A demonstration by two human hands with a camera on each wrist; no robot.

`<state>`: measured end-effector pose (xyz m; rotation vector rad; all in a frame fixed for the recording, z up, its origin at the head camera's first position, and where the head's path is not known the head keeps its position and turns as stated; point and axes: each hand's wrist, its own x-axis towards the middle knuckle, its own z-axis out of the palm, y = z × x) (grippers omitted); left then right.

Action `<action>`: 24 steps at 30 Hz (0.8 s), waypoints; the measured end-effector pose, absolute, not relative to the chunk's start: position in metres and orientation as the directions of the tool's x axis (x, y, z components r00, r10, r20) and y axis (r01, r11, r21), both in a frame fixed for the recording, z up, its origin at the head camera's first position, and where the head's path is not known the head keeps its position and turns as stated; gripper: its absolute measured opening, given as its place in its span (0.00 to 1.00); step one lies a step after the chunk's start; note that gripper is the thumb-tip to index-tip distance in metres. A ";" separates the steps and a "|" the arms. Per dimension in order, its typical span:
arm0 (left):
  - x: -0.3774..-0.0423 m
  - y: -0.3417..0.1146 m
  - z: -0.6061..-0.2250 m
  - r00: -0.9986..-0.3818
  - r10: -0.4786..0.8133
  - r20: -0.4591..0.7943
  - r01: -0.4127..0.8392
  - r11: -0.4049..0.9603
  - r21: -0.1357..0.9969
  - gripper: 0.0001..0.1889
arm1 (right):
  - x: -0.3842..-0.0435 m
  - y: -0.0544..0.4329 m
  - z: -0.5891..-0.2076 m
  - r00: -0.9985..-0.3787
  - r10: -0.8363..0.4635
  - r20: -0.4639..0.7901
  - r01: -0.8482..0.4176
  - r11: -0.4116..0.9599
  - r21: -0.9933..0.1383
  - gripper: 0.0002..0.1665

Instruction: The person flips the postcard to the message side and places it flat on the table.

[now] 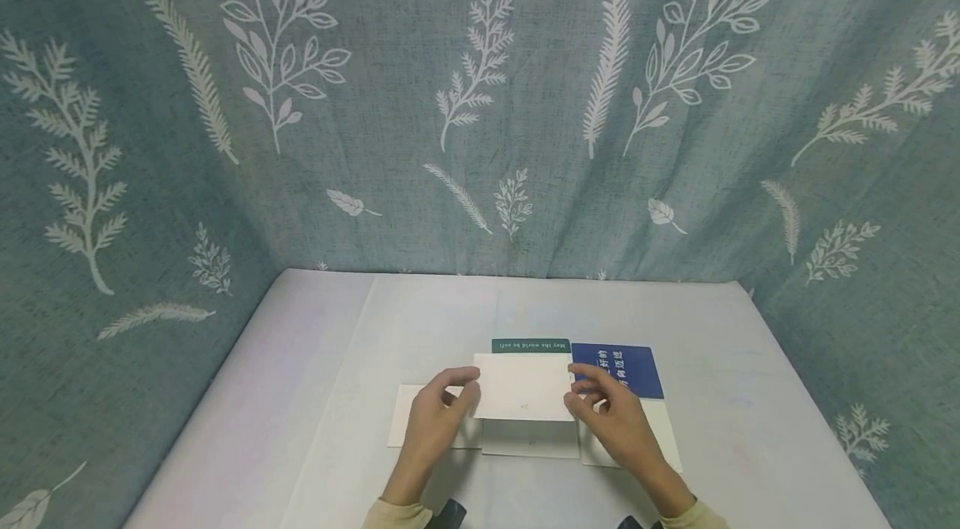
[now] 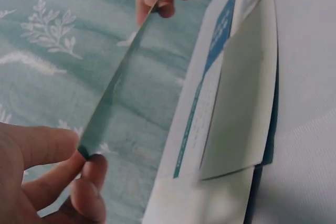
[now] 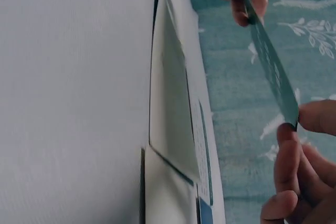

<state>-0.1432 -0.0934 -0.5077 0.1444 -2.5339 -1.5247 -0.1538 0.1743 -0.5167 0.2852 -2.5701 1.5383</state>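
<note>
Between both hands a card (image 1: 521, 387) is held up over the table, its plain cream face toward the head camera. The wrist views show its other side as green. My left hand (image 1: 438, 416) pinches the left edge between thumb and fingers, and my right hand (image 1: 618, 421) pinches the right edge. Below lies a cream card (image 1: 531, 441), partly covered by the held one in the head view. Another cream card (image 1: 401, 419) lies to the left, and one more (image 1: 663, 429) to the right. Behind are a green card (image 1: 531, 344) with white lettering and a blue card (image 1: 633, 371) with white characters.
The cards lie close together on a white-covered table (image 1: 337, 346). A teal curtain (image 1: 390, 96) with white leaf patterns rises behind the table and along both sides. Dark wrist devices (image 1: 448, 514) show at the bottom near the sleeves.
</note>
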 end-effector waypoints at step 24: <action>-0.149 -0.118 -0.505 -0.847 -0.369 0.384 0.183 0.476 0.860 0.14 | -0.156 0.126 -0.515 -0.938 -0.083 0.335 -0.335 0.450 -0.827 0.30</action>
